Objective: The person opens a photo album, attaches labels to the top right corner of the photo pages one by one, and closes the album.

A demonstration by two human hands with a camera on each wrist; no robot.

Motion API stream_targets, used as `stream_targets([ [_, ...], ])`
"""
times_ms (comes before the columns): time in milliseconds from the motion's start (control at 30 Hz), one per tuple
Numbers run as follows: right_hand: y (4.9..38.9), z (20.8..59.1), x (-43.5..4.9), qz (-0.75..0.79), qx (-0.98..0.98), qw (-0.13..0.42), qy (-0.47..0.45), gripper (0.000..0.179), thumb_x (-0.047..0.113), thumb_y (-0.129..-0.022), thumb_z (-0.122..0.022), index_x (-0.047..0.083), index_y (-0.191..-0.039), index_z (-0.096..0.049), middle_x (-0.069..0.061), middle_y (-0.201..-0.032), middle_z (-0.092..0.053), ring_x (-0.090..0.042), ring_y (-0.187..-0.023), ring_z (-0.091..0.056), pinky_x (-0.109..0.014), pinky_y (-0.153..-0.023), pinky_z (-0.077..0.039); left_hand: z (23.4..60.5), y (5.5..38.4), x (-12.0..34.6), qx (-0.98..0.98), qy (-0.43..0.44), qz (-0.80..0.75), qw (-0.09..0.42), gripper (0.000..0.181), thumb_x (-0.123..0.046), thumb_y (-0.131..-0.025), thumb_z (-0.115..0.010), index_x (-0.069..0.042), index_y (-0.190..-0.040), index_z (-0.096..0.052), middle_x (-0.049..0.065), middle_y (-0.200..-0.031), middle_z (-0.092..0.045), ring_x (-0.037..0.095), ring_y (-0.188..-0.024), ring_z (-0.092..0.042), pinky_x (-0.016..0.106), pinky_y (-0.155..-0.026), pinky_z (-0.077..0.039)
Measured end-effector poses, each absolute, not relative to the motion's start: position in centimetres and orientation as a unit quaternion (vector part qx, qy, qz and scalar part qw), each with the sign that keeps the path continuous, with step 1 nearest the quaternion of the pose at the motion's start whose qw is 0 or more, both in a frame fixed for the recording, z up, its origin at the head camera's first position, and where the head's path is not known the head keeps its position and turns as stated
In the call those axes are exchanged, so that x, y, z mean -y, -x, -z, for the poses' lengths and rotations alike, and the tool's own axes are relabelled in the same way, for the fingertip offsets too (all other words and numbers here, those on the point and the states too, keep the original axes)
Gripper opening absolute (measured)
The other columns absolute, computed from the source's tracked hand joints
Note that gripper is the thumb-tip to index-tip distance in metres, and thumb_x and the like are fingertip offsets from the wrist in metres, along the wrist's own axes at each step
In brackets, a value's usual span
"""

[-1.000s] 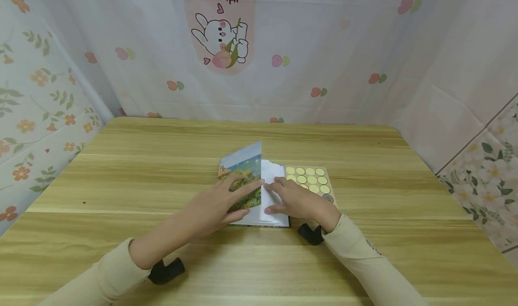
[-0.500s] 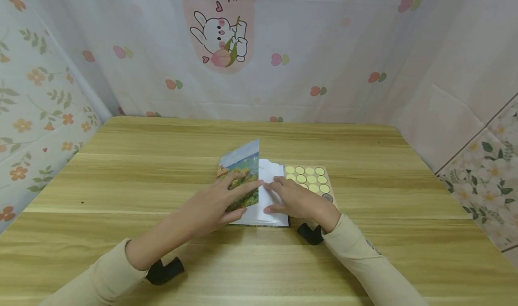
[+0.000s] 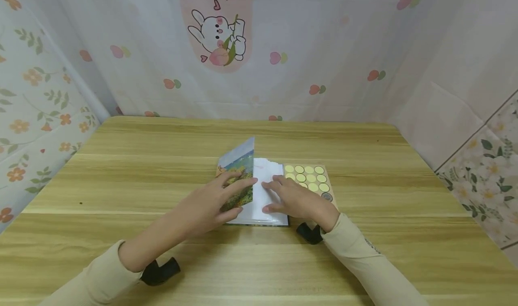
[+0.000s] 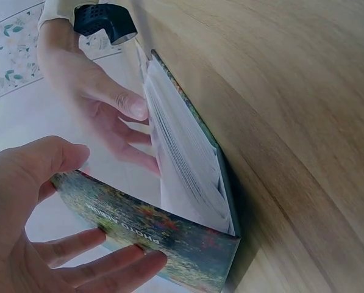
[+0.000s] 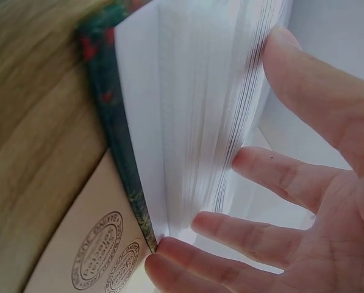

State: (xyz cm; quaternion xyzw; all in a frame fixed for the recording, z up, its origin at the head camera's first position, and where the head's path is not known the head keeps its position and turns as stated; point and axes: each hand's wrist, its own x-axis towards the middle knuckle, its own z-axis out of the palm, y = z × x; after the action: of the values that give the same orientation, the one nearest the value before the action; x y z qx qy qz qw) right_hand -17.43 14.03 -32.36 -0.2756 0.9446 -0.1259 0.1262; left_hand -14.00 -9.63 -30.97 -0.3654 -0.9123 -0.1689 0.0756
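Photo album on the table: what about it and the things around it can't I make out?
Head view: part of the album cover's picture, behind the left hand.
Head view: part of the sticker sheet, behind the right hand; right wrist view: its lower end, cut off by the bottom edge.
Left wrist view: the faces of most pages, packed together.

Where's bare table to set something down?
Free: table left of the book, right of the yellow-dot sheet, and behind the book up to the curtain. Crowded: the middle, left hand and right hand on the book, yellow-dot sheet alongside.
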Motion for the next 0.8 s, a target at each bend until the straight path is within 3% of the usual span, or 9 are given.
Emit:
stream_targets([
  [233,17.3,32.4,-14.0,0.12,-0.946,0.12,0.275,0.064,0.044,-0.087,-0.061,0.008,-0.137,-0.045,-0.024,-0.143,-0.036,-0.038,-0.131,-0.038,-0.048,-0.105,-0.034,30.8,13.8,10.0,0.916,0.354,0.174,0.07,0.061,-0.031,-0.087,-0.065,-0.032,-0.141,-0.036,0.01,-0.137,-0.042,0.009,-0.07,-0.059,0.025,-0.064,-0.05],
  [367,17.3,32.4,-13.8,0.118,-0.948,0.123,0.27,0.065,0.045,-0.087,-0.06,0.008,-0.138,-0.044,-0.024,-0.144,-0.035,-0.036,-0.133,-0.035,-0.047,-0.107,-0.033,30.8,13.8,10.1,0.918,0.349,0.176,0.069,0.06,-0.031,-0.087,-0.065,-0.03,-0.141,-0.038,0.01,-0.137,-0.043,0.013,-0.075,-0.061,0.028,-0.066,-0.051],
  [667,17.3,32.4,-13.7,0.115,-0.947,0.118,0.274,0.065,0.045,-0.087,-0.06,0.008,-0.138,-0.044,-0.024,-0.143,-0.036,-0.036,-0.133,-0.036,-0.047,-0.107,-0.033,30.8,13.5,10.6,0.92,0.334,0.19,0.075,0.06,-0.032,-0.087,-0.066,-0.028,-0.141,-0.039,0.009,-0.137,-0.045,0.009,-0.067,-0.057,0.027,-0.064,-0.049],
  [800,17.3,32.4,-13.6,0.119,-0.948,0.115,0.273,0.064,0.044,-0.086,-0.062,0.009,-0.138,-0.045,-0.024,-0.142,-0.037,-0.036,-0.132,-0.036,-0.046,-0.106,-0.033,30.9,13.5,10.9,0.92,0.327,0.199,0.079,0.06,-0.032,-0.086,-0.066,-0.027,-0.14,-0.04,0.009,-0.135,-0.047,0.018,-0.082,-0.064,0.035,-0.073,-0.053],
])
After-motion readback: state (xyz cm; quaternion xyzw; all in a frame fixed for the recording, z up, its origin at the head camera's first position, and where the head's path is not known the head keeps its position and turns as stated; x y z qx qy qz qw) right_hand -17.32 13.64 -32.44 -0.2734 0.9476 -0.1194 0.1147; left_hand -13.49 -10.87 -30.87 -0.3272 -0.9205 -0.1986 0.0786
